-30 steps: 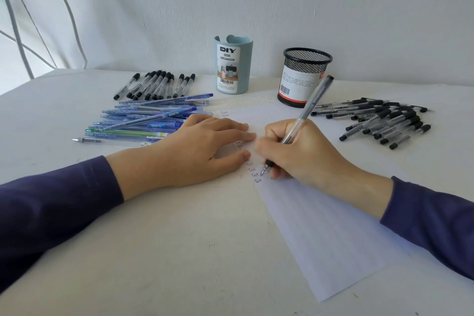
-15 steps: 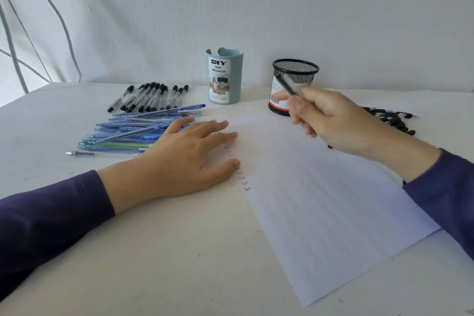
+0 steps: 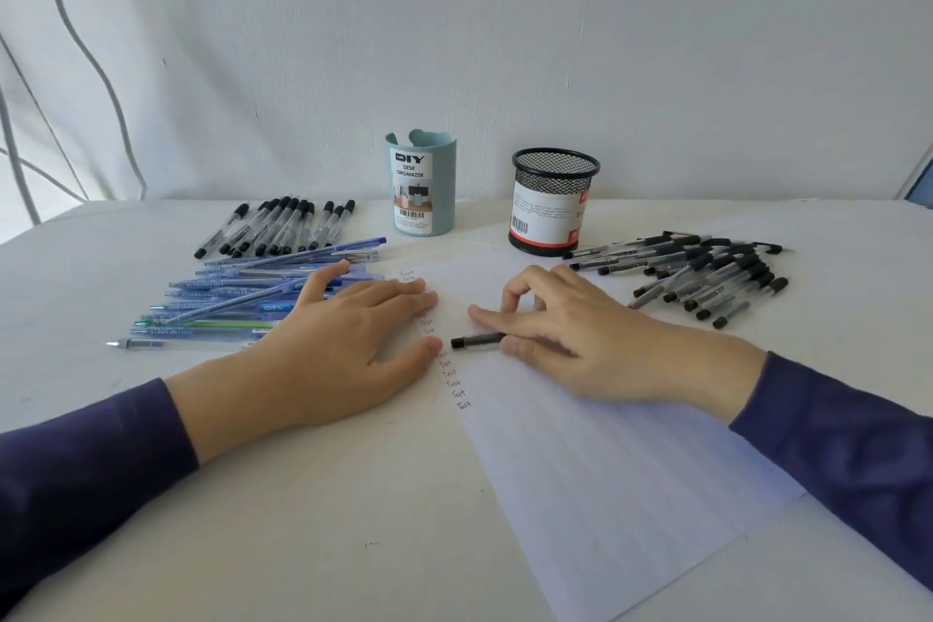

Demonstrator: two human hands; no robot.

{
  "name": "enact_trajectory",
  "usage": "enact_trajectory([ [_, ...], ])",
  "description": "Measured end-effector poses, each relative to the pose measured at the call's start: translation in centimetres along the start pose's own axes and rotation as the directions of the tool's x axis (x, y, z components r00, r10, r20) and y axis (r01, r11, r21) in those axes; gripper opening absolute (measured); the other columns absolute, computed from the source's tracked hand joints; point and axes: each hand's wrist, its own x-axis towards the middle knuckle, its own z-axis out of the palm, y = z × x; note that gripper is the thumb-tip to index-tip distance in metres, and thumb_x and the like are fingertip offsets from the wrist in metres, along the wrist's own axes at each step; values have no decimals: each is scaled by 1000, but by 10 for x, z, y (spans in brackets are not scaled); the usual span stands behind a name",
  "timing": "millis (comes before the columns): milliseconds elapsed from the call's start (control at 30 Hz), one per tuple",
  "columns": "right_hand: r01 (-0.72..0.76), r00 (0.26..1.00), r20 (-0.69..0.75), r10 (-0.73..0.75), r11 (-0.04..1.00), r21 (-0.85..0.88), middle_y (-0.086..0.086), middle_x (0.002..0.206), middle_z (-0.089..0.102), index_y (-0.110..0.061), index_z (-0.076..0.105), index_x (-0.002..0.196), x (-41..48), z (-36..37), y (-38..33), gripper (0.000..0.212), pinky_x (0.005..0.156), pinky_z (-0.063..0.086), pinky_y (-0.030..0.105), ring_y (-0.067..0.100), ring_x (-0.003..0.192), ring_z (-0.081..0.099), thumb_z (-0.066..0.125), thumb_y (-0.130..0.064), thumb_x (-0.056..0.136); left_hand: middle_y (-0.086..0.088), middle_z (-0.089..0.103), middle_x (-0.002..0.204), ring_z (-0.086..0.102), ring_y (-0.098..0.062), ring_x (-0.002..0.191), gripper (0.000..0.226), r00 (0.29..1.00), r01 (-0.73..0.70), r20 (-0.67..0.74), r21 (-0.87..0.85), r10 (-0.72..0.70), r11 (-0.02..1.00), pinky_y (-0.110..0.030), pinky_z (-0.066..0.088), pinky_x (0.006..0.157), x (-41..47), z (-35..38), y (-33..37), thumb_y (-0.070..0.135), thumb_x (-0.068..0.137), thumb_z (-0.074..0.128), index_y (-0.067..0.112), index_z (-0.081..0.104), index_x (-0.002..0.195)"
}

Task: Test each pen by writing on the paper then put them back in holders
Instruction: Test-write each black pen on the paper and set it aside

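Observation:
A white lined paper [image 3: 606, 444] lies on the table with a column of "Test" words down its left edge. My left hand [image 3: 333, 343] rests flat on that edge, fingers straight. My right hand [image 3: 570, 333] is low over the paper and pinches a pen [image 3: 474, 341] between thumb and index finger. Only the pen's black end shows, pointing left; the rest is hidden under the hand. At the back stand a light-blue desk organizer [image 3: 423, 189] and a black mesh holder [image 3: 553, 202]; I see no pens sticking out of either.
Blue pens [image 3: 242, 303] lie piled left of my left hand, with a row of black-capped pens [image 3: 282, 225] behind them. A heap of black pens [image 3: 707, 275] lies right of the mesh holder. A white wall stands close behind the table.
My right hand stopped writing, lifted the pen toward the mesh holder, then came back down onto the paper with the pen lying low. The left hand stayed put.

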Motion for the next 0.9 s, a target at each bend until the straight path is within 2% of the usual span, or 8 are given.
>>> enact_trajectory([
  [67, -48, 998, 38, 48, 999, 7, -17, 121, 31, -49, 34, 144, 2, -5, 1, 51, 97, 16, 25, 8, 105, 26, 23, -52, 95, 28, 23, 155, 17, 10, 141, 83, 1000, -8, 2, -8, 8, 1000, -38, -10, 120, 0, 0, 0, 75, 77, 0, 43, 26, 149],
  [167, -170, 981, -86, 174, 984, 52, -13, 125, 42, -43, 45, 140, 7, -20, 29, 39, 100, 20, 30, 13, 115, 33, 40, -35, 102, 19, 37, 151, 24, 7, 139, 79, 995, -31, -100, -33, 27, 999, -32, -7, 120, 1, -1, 1, 75, 80, 13, 38, 30, 148],
  [300, -340, 921, -247, 302, 932, -127, -6, 119, 59, -34, 66, 123, 4, -30, 80, 29, 87, 26, 30, 22, 113, 43, 54, -25, 98, 16, 62, 123, 47, 3, 113, 56, 933, -195, -329, -131, 143, 972, -15, 28, 101, 13, -6, 5, 62, 87, 41, 32, 56, 132],
  [433, -355, 922, -241, 304, 911, -208, -9, 118, 61, -34, 68, 120, 2, -29, 91, 26, 92, 30, 32, 18, 111, 46, 56, -35, 97, 22, 63, 94, 56, 3, 86, 39, 943, -267, -281, -332, 176, 905, -7, 41, 70, 23, -1, 22, 57, 87, 60, 30, 70, 114],
  [567, -329, 928, -263, 263, 910, -251, -9, 116, 64, -31, 72, 113, 2, -31, 88, 23, 92, 31, 32, 19, 109, 49, 57, -34, 96, 19, 60, 86, 56, 5, 72, 38, 936, -321, -256, -330, 243, 888, -4, 40, 66, 33, 7, 31, 46, 83, 64, 25, 73, 114],
  [667, -318, 904, -355, 238, 929, -188, -5, 111, 67, -24, 70, 111, -1, -32, 86, 22, 85, 35, 31, 21, 105, 56, 53, -28, 98, 13, 63, 84, 57, -2, 66, 22, 884, -379, -387, -262, 263, 888, -7, 43, 65, 36, -7, 29, 33, 86, 72, 22, 76, 105],
  [800, -291, 840, -483, 247, 957, -18, 0, 87, 69, -23, 61, 117, -6, -38, 81, 22, 65, 34, 30, 25, 79, 62, 45, -27, 102, 7, 67, 83, 62, -8, 71, 15, 799, -296, -599, -305, 59, 905, -8, 47, 67, 37, -50, 16, 22, 86, 73, 19, 77, 100],
  [900, -226, 852, -461, 247, 969, 102, -9, 92, 69, -31, 60, 116, -6, -39, 75, 23, 77, 47, 37, 20, 81, 60, 42, -33, 102, 10, 67, 77, 63, -9, 65, 11, 805, -7, -550, -382, -222, 924, -6, 47, 63, 46, -75, -21, 26, 88, 71, 19, 74, 96],
])
